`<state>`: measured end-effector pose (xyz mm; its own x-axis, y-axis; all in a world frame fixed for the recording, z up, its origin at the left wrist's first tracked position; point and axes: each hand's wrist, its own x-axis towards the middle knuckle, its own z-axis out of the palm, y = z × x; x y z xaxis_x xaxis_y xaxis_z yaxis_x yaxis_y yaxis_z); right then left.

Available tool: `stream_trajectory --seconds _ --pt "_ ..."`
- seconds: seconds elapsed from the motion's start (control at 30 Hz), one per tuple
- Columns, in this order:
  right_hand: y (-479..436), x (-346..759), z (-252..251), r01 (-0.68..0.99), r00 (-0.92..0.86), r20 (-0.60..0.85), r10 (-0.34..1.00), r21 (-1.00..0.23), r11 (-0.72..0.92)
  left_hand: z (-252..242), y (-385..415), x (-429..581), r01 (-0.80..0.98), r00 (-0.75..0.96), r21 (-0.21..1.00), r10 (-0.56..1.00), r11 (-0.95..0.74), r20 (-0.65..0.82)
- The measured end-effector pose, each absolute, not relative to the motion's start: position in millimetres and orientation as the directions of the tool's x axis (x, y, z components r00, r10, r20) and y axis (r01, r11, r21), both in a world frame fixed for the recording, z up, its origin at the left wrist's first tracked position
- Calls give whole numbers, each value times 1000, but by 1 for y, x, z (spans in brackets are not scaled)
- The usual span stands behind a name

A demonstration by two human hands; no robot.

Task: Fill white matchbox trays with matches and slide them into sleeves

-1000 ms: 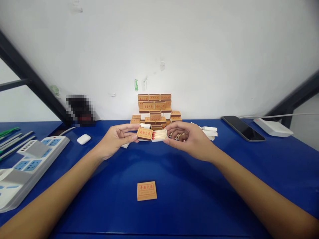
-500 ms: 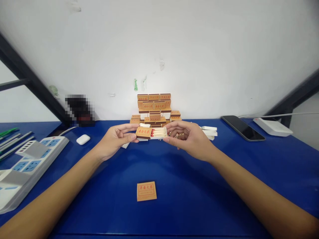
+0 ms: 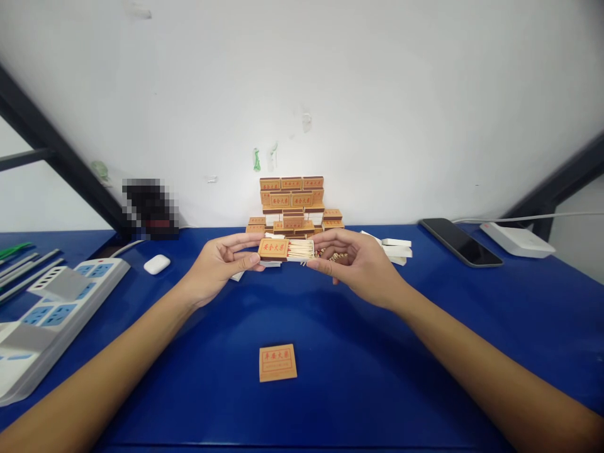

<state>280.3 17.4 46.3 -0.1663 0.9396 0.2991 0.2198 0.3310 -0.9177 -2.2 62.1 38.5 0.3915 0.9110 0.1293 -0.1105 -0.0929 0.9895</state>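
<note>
Between my hands, above the table, is a partly open matchbox. Its orange-brown sleeve (image 3: 274,248) with red lettering is pinched by my left hand (image 3: 219,264), thumb in front and fingers behind. The white tray of matches (image 3: 300,250) sticks out of the sleeve's right side, with most of the red heads now inside the sleeve. My right hand (image 3: 356,261) grips the tray's right end between thumb and fingers. Nearer to me, a flat matchbox sleeve (image 3: 278,363) lies on the blue table. Loose matches (image 3: 333,254) lie behind my right hand, partly hidden.
A stepped stack of matchboxes (image 3: 292,201) stands against the wall. White trays (image 3: 397,248) lie right of my right hand. A phone (image 3: 460,242) and a white box (image 3: 516,241) are farther right. At left are a power strip (image 3: 66,314), a white earphone case (image 3: 157,264) and grey sticks (image 3: 31,270).
The tray has slid a little left into the sleeve, so fewer red match heads show. My right hand has moved slightly left with it, while the left hand stays nearly still.
</note>
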Motion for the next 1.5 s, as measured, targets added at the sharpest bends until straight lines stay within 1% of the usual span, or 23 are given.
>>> stream_trajectory --seconds 0.17,0.4,0.6,0.77,0.9,0.97,1.03,1.13,1.23,1.3,1.5 --pt "16 281 47 239 -170 317 933 -905 351 34 63 -5 -63 403 990 904 -128 142" --pt "15 284 49 288 -157 316 936 -892 349 39 59 -4 114 446 972 885 -204 134" --pt "15 284 49 270 -153 293 944 -906 325 39 56 -2 272 493 919 861 -286 122" --pt "14 281 46 202 -176 268 947 -932 301 38 54 0 303 501 892 852 -335 150" --pt "15 279 44 149 -193 188 963 -965 218 39 52 2 315 544 866 821 -389 172" --pt "15 279 43 152 -203 199 959 -961 231 40 51 3 329 557 855 814 -400 166" --pt "13 279 42 215 -213 279 936 -921 324 41 50 4 352 555 845 817 -402 158" --pt "9 278 41 363 -291 411 864 -788 497 40 51 4 374 555 829 817 -417 160" --pt "7 277 42 415 -408 470 783 -668 618 40 51 3 367 561 832 813 -416 159" --pt "6 277 43 415 -444 488 751 -631 655 40 51 3 365 562 839 814 -403 147" --pt "8 278 43 441 -449 499 741 -598 669 40 52 3 364 575 833 804 -416 151"
